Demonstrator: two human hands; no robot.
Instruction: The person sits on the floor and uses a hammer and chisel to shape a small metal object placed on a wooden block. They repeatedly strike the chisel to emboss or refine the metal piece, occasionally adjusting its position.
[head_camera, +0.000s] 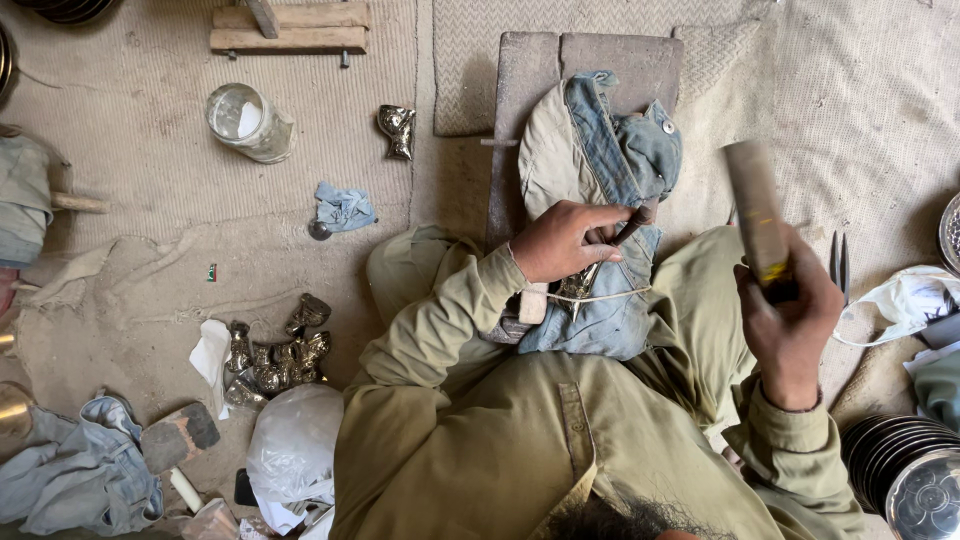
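The mallet (755, 215) in my right hand (790, 320) was blurred; my left hand (560, 240) hid most of the punch (636, 222), and the frame's edge cut off the stacked plates (905, 470)

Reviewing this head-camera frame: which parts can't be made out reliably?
- Small metal piece on the denim pad: mostly covered by the left hand, shape unclear.
- Tip of the tool in the left hand: hidden by the fingers.
- Wooden block in the right hand: motion-blurred.
- Stacked metal plates: cut off by the lower right edge.
- Heap of metal pieces: too small to count.
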